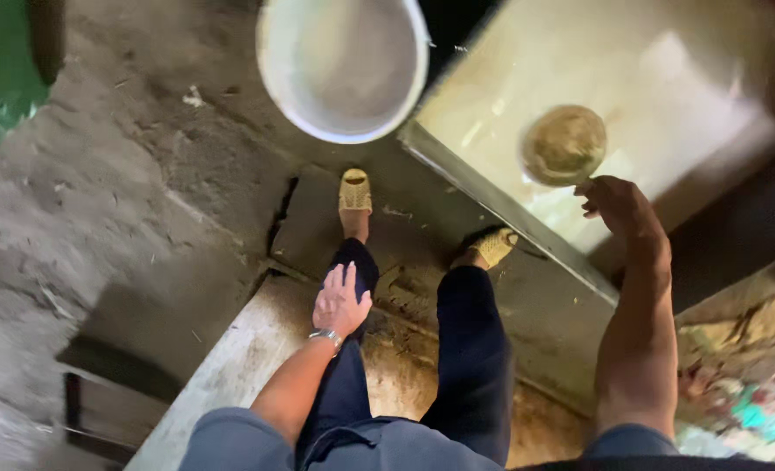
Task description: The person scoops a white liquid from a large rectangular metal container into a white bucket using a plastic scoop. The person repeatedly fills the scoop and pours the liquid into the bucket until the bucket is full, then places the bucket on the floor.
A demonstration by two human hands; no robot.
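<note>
A small round bowl of dull brownish metal or shell (564, 145) sits in murky pale water inside a large rectangular metal-edged tank (501, 208), just beyond the fingertips of the right hand (619, 208) — which is loosely curled, holding nothing. The bowl looks light, stiff and likely slippery when wet; its rim nearest the fingers seems the best place to grip. The left hand (339, 301) lies open and flat on the person's thigh. Farther left of the right hand stands a wide white plastic basin (344, 65) on cracked concrete — the tank's edge lies between body and bowl.
</note>
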